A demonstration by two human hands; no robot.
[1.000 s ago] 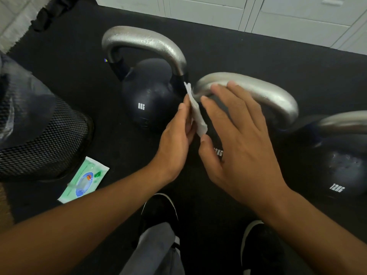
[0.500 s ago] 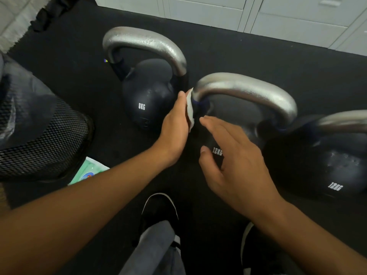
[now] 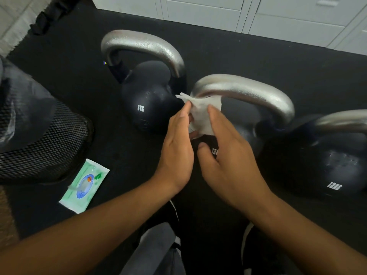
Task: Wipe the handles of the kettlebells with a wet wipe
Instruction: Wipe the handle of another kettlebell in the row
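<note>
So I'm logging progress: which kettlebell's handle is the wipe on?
The middle kettlebell: the wet wipe drapes its handle's left end. The 8KG kettlebell and right-hand 12KG kettlebell stand untouched.

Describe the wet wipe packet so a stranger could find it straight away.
Start at the black mesh bin on the left of the dark floor mat. Lying flat just in front of it is the wipe packet. It is the only pale green thing there, with a blue oval label.

Black rubbery floor (image 3: 258, 56) meets pale grey panelled cabinets (image 3: 278, 14), perhaps lockers, along the back.
</note>
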